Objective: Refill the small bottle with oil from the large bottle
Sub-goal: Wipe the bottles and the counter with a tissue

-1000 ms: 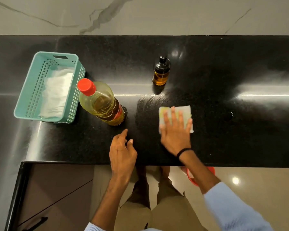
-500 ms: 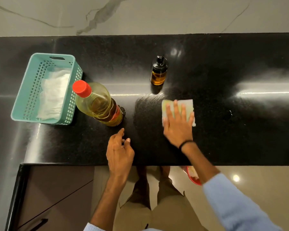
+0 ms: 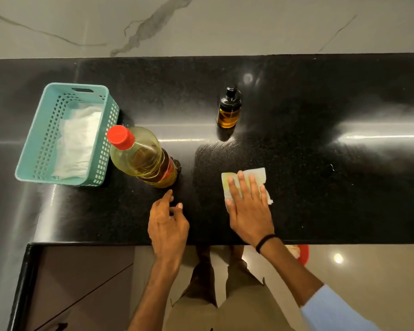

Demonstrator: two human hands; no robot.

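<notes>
While capped, large bottle [image 3: 145, 158] beyond left hand [image 3: 167, 225].

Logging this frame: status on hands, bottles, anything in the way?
Right hand flat on paper towel, left hand open and empty. Large bottle capped, small bottle capped, both upright. Teal basket off left, not in the way.

Glossy black speckled stone counter [image 3: 320, 199], perforated plastic basket [image 3: 46, 149], clear plastic large bottle [image 3: 144, 158].

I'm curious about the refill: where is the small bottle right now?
The small bottle stands upright toward the back of the black counter, beyond the right hand wiping with a tissue, right of the large bottle.
</notes>
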